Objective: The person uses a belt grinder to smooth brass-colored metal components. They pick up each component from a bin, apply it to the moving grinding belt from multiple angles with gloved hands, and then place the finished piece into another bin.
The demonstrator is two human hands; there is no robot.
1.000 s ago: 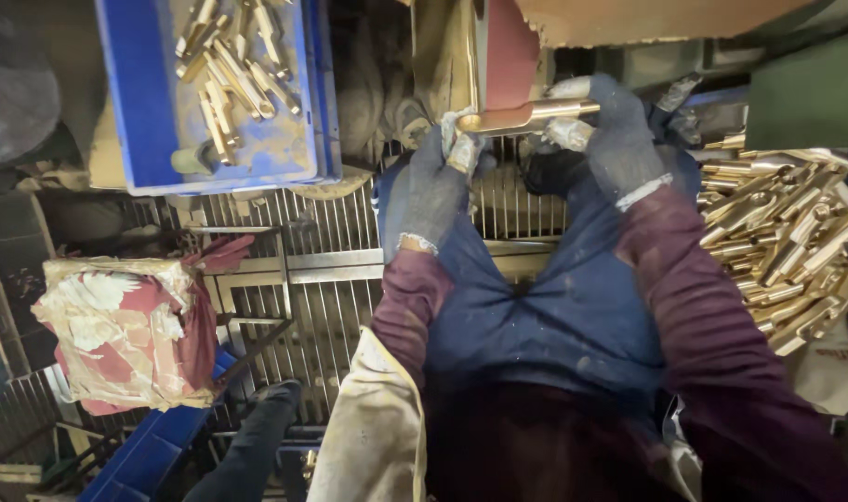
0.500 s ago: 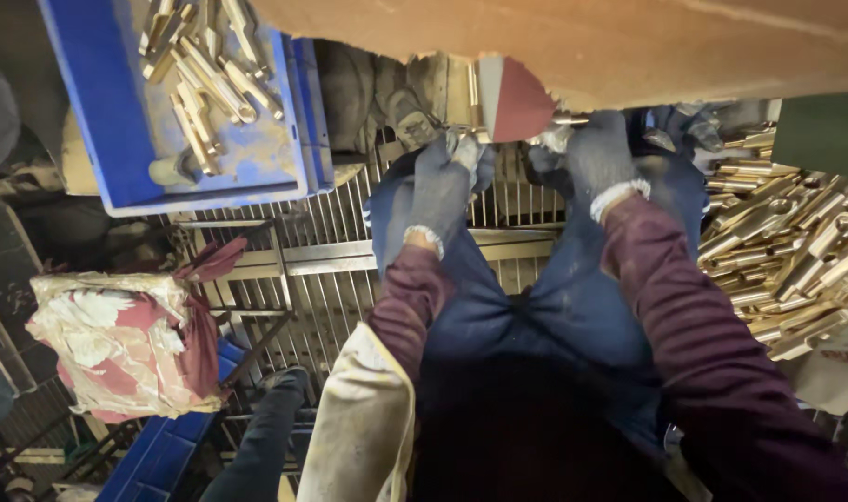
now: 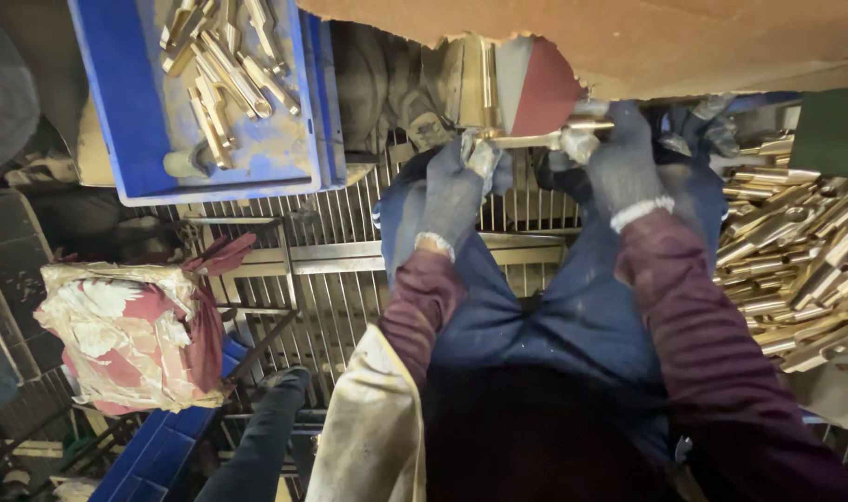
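Both my hands wear grey knit gloves and grip one brass rod-shaped part [image 3: 536,139], held level between them. My left hand [image 3: 457,191] holds its left end and my right hand [image 3: 615,163] holds its right end. The part is pressed against a reddish abrasive wheel [image 3: 543,91] under a brown cover [image 3: 629,42]. Dark red sleeves and a blue apron [image 3: 554,307] fill the lower middle.
A blue tray [image 3: 136,121] with several brass parts sits upper left. A heap of brass parts [image 3: 796,270] lies at the right. A bundle of red and white rags [image 3: 126,335] is at the left, over a metal grate [image 3: 303,270].
My hands carried the brass part upward and away, from open view up to the reddish wheel. The view tilted, so the blue tray and rag bundle shifted.
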